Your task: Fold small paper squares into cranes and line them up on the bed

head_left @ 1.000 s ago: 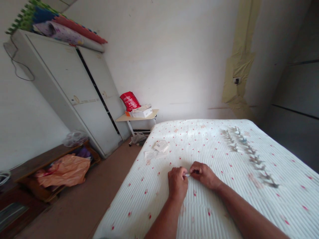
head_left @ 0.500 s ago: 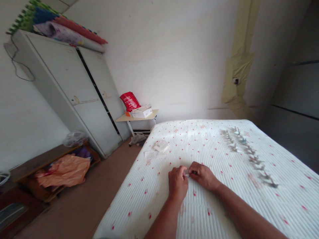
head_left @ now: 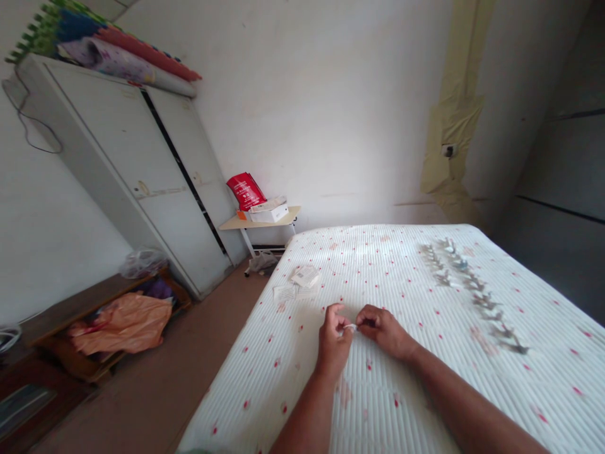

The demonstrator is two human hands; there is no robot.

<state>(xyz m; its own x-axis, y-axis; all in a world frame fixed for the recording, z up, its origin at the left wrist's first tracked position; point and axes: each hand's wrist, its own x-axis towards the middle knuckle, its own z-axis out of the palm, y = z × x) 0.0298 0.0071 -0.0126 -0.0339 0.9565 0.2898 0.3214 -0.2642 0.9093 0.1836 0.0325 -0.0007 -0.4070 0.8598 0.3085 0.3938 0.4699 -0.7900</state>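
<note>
**Over the bed, a small paper, seemingly unfinished**

The paper is a narrow white piece just above the cover, at the gap between the fingertips of both hands. The right hand pinches its right end, thumb and forefinger together on it. The left hand is at the other end, forefinger raised and curled; whether its thumb and fingers clamp the paper, I cannot tell.

Far to the right, small folded figures stand in a long row with a shorter row beside it; these look done, though they are too blurred to count. The piece in the fingers seems only partly shaped. Left of it, near the bed's edge, printed sheets lie flat and overlapping, apparently unworked.

The cover is white, ribbed and dotted red. Beyond it, a side table bears a red bag and a white box. A grey cabinet at left carries rolled mats; orange plastic spills from a low shelf. Yellow covering surrounds a socket on the pale wall.
</note>
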